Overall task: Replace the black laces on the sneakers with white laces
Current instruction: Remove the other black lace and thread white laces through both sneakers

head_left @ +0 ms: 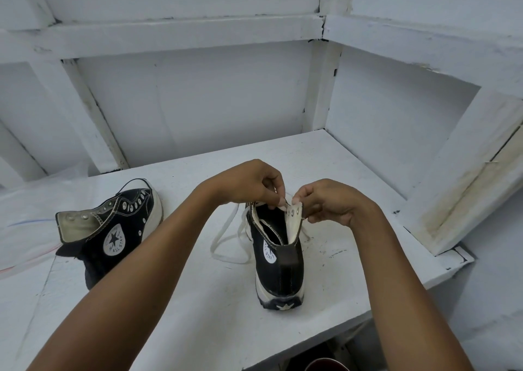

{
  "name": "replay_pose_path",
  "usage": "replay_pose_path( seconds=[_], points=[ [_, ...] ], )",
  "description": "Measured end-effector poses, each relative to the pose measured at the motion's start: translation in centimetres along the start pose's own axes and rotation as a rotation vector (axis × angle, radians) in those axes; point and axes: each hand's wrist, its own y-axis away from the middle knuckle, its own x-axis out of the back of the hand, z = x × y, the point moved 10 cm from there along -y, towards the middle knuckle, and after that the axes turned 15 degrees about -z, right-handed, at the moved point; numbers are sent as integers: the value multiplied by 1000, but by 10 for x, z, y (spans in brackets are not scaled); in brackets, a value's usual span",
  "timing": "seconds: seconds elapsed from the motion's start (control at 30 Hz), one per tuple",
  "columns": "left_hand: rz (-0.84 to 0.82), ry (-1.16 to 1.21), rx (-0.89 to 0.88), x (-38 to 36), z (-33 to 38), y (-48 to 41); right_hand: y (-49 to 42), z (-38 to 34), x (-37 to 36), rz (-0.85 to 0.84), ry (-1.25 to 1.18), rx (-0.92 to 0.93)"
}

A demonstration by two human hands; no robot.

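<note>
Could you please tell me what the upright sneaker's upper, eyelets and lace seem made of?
Upper: probably black canvas, matte, with pale stitching. Eyelets: likely metal, they glint silver. White lace: flat woven textile, limp loops; fibre unclear.

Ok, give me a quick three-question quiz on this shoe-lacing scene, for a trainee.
1. True or false: the sneaker lying on its side has black laces threaded in it.
2. The lace trailing from the upright sneaker is: A black, B white, C red.
3. Which of the hands pinches the upright sneaker's eyelet flap?
Key: 1 false, it has no laces. 2 B. 3 the right hand; the left hand pinches the lace beside it.
</note>
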Motion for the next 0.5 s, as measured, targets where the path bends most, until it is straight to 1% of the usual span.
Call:
replay_pose_path(
  seconds=[0.07,0.17,0.2,0.23,0.27,0.33,0.4,0.43,0.5],
  points=[
    [10,32,4,7,-5,5,0,1,9,64,-200,60],
    [12,69,12,19,-15,12,-2,1,20,90,-670,243],
    [9,87,15,21,-19,14,-2,2,23,100,-754,274],
    [9,99,21,24,-23,17,-2,3,26,118,-750,267],
    [10,103,34,26,-27,19,0,5,29,140,-666,230],
    [26,90,64,31,-34,23,0,8,32,145,-346,123],
    [74,49,95,40,-39,26,0,8,22,35,12,5],
    [112,8,115,45,-42,28,0,10,14,-39,145,-36],
    [226,-70,154,58,-47,32,2,7,1,-132,314,-44]
  ],
)
